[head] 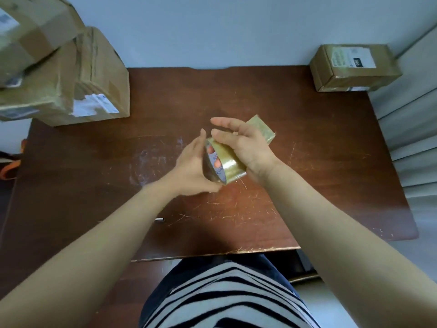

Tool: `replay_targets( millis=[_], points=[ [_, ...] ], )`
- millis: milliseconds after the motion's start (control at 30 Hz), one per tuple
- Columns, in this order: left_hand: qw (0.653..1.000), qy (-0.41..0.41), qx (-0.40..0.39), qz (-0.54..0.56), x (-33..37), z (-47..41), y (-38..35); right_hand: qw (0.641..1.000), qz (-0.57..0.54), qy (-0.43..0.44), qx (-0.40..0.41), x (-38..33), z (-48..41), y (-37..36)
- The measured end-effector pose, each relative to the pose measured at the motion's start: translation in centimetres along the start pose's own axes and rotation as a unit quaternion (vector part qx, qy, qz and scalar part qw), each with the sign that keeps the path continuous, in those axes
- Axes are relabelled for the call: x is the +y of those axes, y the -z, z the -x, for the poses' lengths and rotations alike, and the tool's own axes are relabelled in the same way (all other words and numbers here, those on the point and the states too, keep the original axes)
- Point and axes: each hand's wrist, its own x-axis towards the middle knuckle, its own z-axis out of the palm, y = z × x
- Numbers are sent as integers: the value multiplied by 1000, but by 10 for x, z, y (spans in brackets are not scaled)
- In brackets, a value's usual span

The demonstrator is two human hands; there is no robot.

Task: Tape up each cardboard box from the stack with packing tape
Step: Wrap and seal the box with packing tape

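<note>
1. Left hand [189, 166] cups the roll of packing tape [227, 162] from its open side, fingers rising along the rim and thumb curled under it.
2. Right hand [246, 143] lies on the roll's glossy outer band, its fingers straight and slightly spread, pointing toward the left hand.
3. The roll sits tilted between both hands, above the scratched brown counter [307, 162].
4. Just beyond the right hand a small tan tape-covered block [262, 130] shows; whether it touches the hand I cannot tell.
5. Far beyond the left hand stands a large cardboard box [99, 74], with another box [30, 31] higher up beside it.
6. Well beyond the right hand, at the counter's far corner, stands a small labelled box [354, 67].
</note>
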Motion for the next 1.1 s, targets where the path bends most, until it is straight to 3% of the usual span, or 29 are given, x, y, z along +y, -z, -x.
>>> replay_targets(
  millis=[67,167,300,500,700,800,867,933,1100],
  points=[
    [997,6,32,-71,1,5,-14,1000,24,12,-7,1,0,-2],
    [995,41,74,-59,5,7,-18,998,49,31,-33,5,12,-1],
    [991,73,28,-109,14,2,-13,991,106,85,-2,25,42,12],
    [980,97,14,-174,24,1,-8,987,128,-48,81,77,51,42],
    [961,135,-131,-202,35,-3,13,981,148,-70,101,95,11,33],
    [966,81,28,-244,52,-13,-2,982,146,-75,98,93,6,31],
    [944,26,112,-310,56,-17,-25,983,136,-77,99,91,8,31],
    [922,-6,126,-366,47,-21,-42,985,128,-79,90,88,12,29],
    [911,-8,131,-392,36,-19,-49,988,106,-82,79,82,15,28]
  ],
)
